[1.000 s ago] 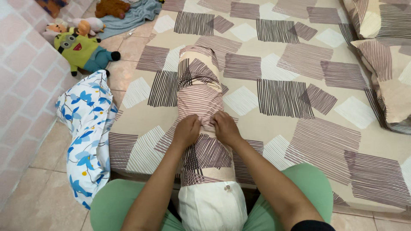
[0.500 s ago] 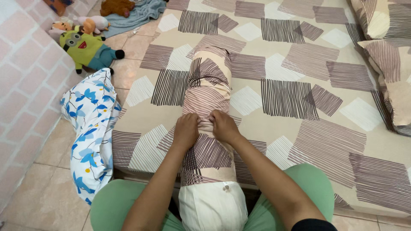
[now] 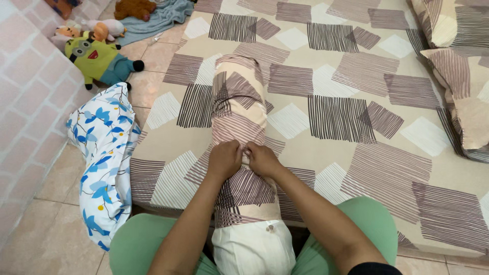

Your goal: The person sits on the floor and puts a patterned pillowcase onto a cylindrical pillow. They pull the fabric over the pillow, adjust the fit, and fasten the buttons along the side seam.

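Observation:
A long bolster (image 3: 238,107) lies lengthwise on the mattress (image 3: 356,66), running away from me between my knees. A beige cover with brown striped patches (image 3: 244,191) sheathes most of it. The white bare end of the bolster (image 3: 252,249) sticks out near my lap. My left hand (image 3: 224,159) and my right hand (image 3: 262,159) sit side by side on top of the bolster, both pinching bunched cover fabric at its middle.
A blue-and-white floral pillow (image 3: 104,158) leans against the mattress's left edge on the tiled floor. Soft toys (image 3: 97,53) and a blue cloth (image 3: 158,18) lie at the far left by a pink brick wall (image 3: 25,97). Matching pillows (image 3: 458,66) sit at the right.
Both hands have slid slightly toward me along the bolster and drawn closer together, gathering the cover fabric between them. The view shifted a little.

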